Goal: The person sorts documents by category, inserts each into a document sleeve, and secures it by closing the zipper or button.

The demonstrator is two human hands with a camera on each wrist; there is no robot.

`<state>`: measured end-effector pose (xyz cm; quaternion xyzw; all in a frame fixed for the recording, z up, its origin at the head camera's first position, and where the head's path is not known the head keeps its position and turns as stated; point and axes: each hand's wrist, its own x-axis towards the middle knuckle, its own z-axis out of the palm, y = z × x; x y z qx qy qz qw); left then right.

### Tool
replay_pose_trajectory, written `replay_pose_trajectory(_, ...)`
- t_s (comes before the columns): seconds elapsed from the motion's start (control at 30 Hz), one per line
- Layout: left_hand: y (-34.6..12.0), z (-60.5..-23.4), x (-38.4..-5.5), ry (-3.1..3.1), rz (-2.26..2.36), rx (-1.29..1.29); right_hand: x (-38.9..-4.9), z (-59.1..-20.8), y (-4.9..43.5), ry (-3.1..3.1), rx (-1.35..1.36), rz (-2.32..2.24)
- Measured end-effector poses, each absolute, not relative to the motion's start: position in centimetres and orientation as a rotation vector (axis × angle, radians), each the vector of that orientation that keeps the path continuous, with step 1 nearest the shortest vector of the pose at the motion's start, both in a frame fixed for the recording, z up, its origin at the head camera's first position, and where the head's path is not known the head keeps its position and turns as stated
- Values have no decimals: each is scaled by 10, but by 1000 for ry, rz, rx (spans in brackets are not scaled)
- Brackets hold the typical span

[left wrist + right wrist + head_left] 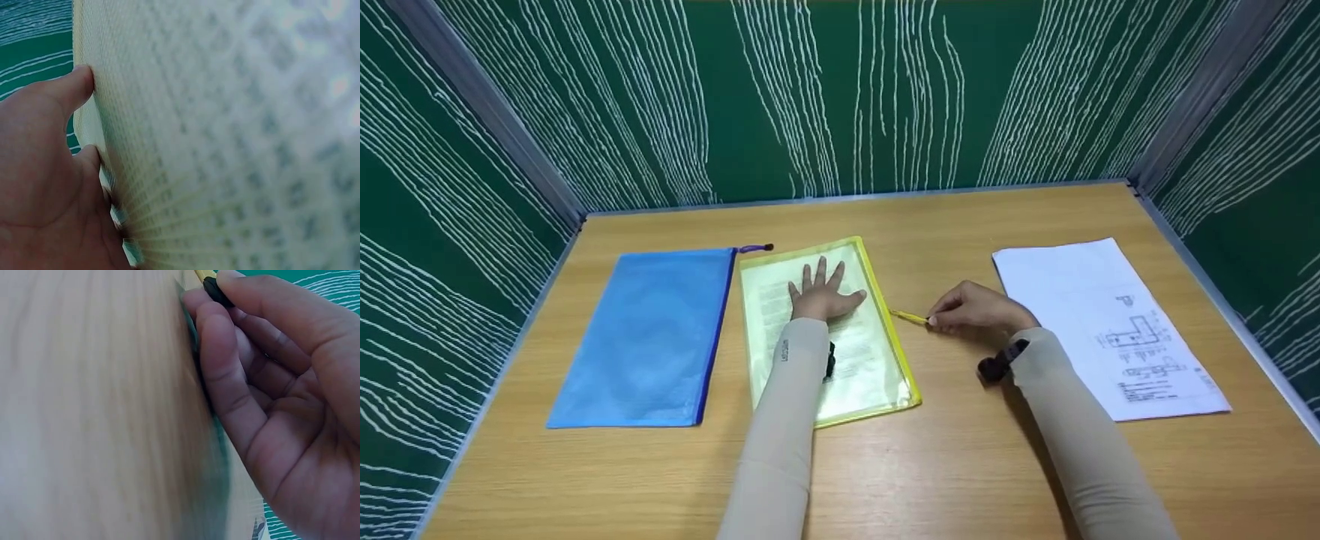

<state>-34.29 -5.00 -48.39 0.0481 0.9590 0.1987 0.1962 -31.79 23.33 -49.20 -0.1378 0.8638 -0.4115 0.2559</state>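
A clear zip folder with yellow edging lies at the middle of the table, a printed sheet showing through it. Spread flat on its upper part is my left hand, fingers straight and thumb pointing out to the right. The left wrist view has the folder's mesh-patterned surface filling most of it. Off the folder's right edge stretches a yellow zipper pull. My right hand pinches its black end between thumb and fingers, low over the wood.
To the left lies a blue zip folder with a dark purple zipper and pull. A stack of white paper with printed drawings lies on the right, partly under the right forearm. Green, white-streaked panels border the wooden table.
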Motion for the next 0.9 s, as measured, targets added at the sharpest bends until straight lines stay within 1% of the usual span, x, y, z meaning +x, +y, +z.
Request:
replay_pose_trajectory(0.53,-49,-484,-340,2697,579,140,-310,-494,240,2334,-502,-1125)
replay_pose_trajectory(0.9,-52,-484,-341,2690,581,137,-307,-495,240,2335,-459,-1090)
